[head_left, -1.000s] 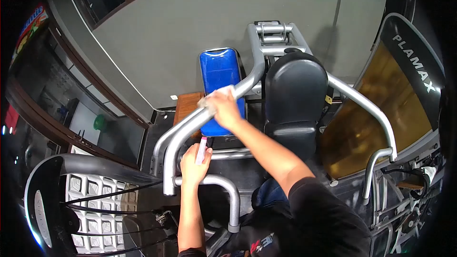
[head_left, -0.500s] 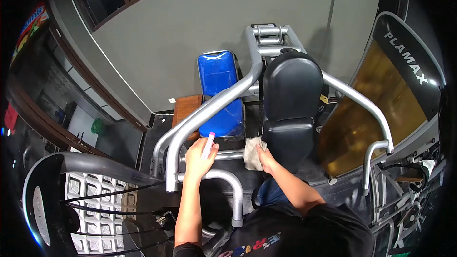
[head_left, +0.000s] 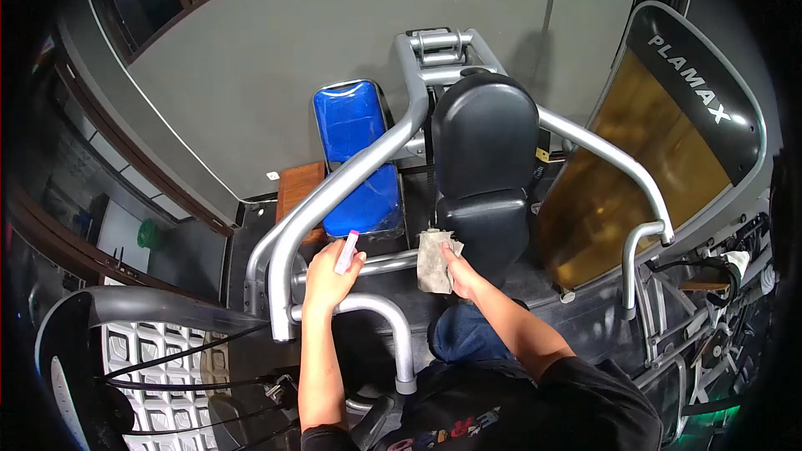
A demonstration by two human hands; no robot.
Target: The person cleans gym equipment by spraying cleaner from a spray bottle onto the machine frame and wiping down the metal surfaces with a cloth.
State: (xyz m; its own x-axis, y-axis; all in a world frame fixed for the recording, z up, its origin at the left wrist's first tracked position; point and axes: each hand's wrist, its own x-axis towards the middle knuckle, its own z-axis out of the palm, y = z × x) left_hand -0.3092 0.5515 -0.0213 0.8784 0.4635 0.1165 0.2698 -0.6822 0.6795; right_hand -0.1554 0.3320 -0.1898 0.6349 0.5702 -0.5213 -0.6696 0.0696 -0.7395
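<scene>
My left hand (head_left: 327, 281) is closed around a small white bottle with a pink top (head_left: 346, 254), held upright and slightly tilted. It is above the curved silver handle (head_left: 380, 307) of an exercise machine; whether it touches the metal I cannot tell. My right hand (head_left: 464, 277) grips a crumpled, stained grey-beige cloth (head_left: 433, 262) between thumb and fingers. That cloth hangs just left of the machine's black padded seat (head_left: 484, 221), below the tall black backrest (head_left: 486, 138).
Thick silver arms (head_left: 342, 175) curve around the seat on both sides. Behind the left one stands a blue padded chair (head_left: 351, 121) beside a brown wooden piece (head_left: 299, 192). A tall PLAMAX panel (head_left: 635, 175) rises at right. Black cables (head_left: 180, 384) run at lower left.
The view has turned a little, so the machine and chair appear farther left and slightly higher. Both hands keep their hold on the bottle and the cloth.
</scene>
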